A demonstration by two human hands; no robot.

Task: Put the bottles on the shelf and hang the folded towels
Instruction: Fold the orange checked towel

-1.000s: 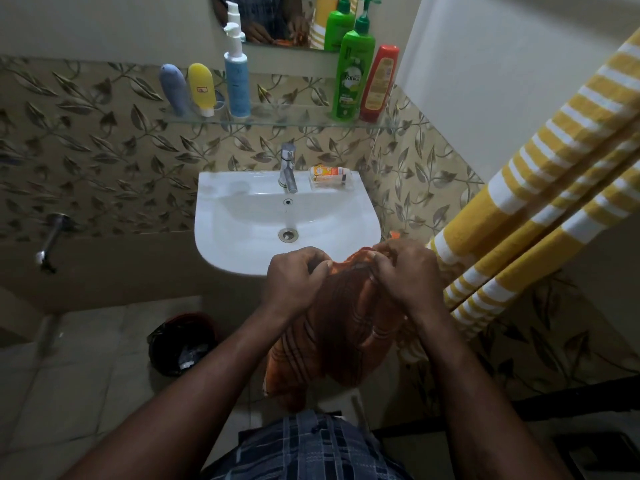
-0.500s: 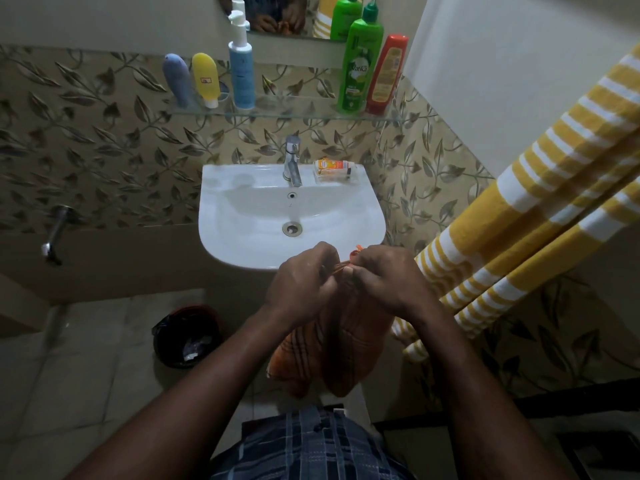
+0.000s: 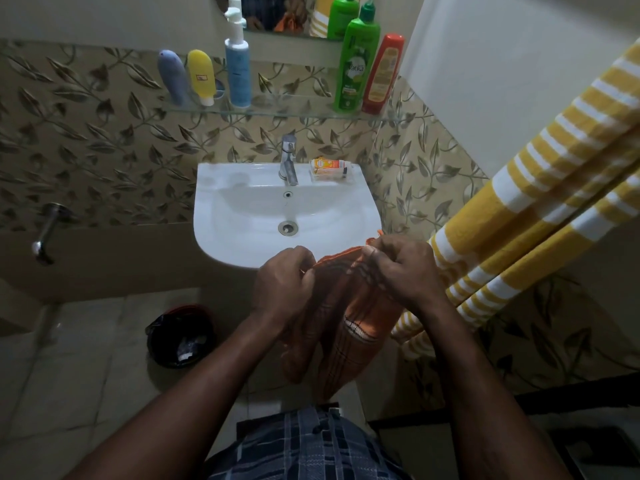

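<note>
The picture is dim and yellowish. The white sink (image 3: 242,216) at centre is the brightest surface, with a soft sheen in its basin. The lower frame sinks into shadow, and the orange towel (image 3: 360,306) there looks muddy. Wide-angle distortion tilts the striped towel (image 3: 519,202) and the white wall (image 3: 502,64) at the right edge; the corners are soft

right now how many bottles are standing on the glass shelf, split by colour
blue-grey tube: 1
yellow tube: 1
white and blue pump bottle: 1
green pump bottle: 1
red bottle: 1
total on the glass shelf: 5, leaving out reflections in the mirror
</note>
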